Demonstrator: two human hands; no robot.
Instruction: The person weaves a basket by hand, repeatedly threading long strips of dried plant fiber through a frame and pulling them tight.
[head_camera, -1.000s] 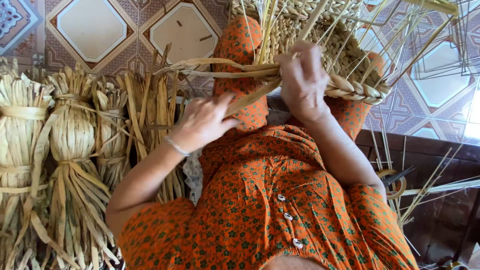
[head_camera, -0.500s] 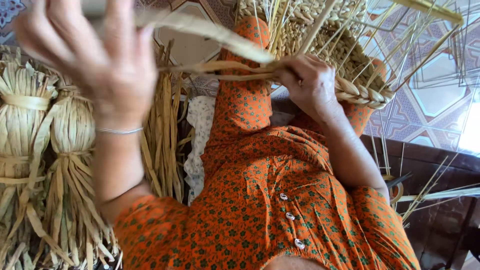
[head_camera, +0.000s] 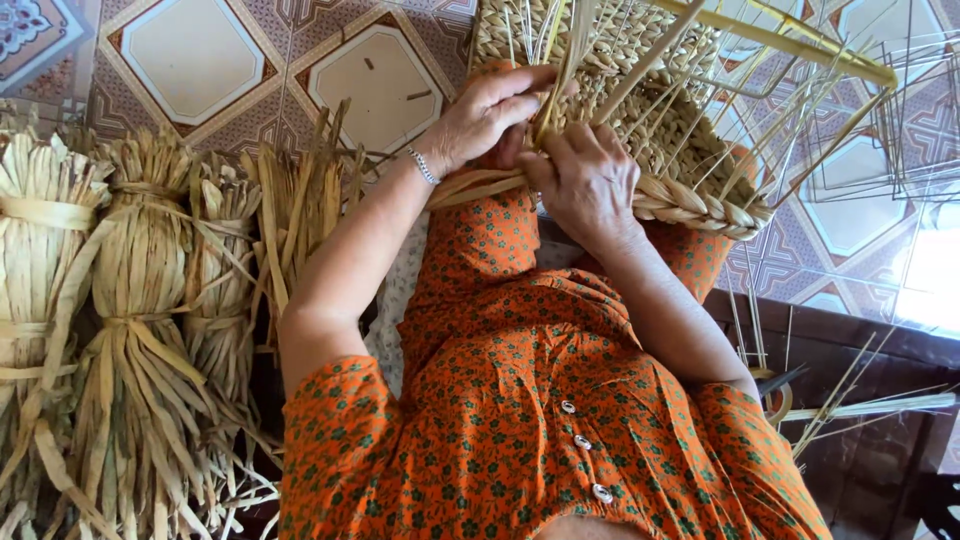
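Nearest the camera is the person's orange flowered dress (head_camera: 540, 420), buttoned down the front and stretched over raised knees. At the left, tied bundles of dried straw (head_camera: 140, 300) stand side by side against the patterned tile floor (head_camera: 190, 50).

Further out, the right hand (head_camera: 585, 185) lies knuckles up on the near edge of a half-woven straw basket (head_camera: 690, 150), its fingers curled down over a flat pale weaving strand (head_camera: 480, 185); the fingertips are hidden, so how firmly it grips is hard to say.

Just beyond, touching it, the left hand (head_camera: 490, 115), with a thin bracelet at the wrist, is closed in a pinch around the upright stakes (head_camera: 565, 60) rising from the basket's braided rim (head_camera: 700, 205).

The basket rests on the knees, its loose stakes fanning outward above the tiles.
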